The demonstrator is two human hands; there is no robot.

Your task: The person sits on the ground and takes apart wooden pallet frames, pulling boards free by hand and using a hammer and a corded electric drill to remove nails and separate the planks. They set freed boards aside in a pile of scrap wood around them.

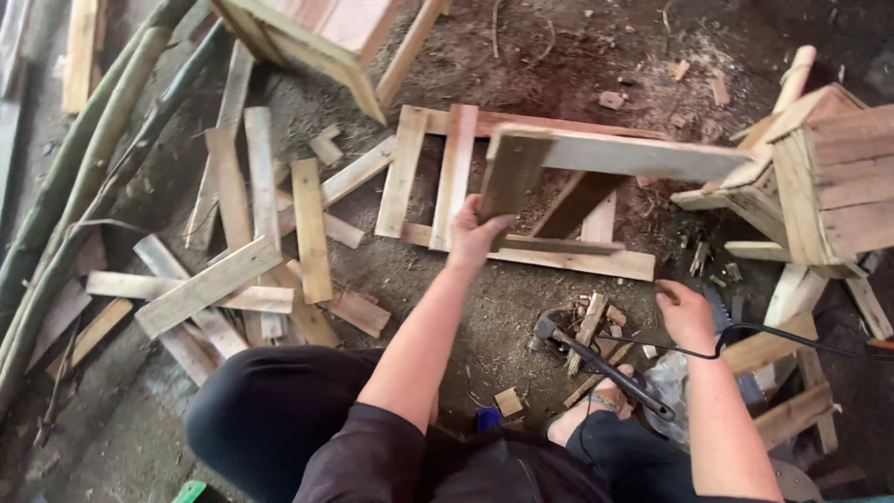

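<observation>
My left hand grips the end block of a nailed wooden piece, made of a short upright board and a long plank that stretches right toward a wooden box-like assembly. It is held above a flat wooden frame lying on the dirt. My right hand hovers low at the right, fingers loosely curled, holding nothing, just above a black cable. A hammer with a dark handle lies on the ground between my hands, beside small wood offcuts.
Many loose planks lie scattered on the dirt at left, beside long green poles. Another wooden frame leans at the top. More boards sit at lower right. My knees in black trousers fill the bottom.
</observation>
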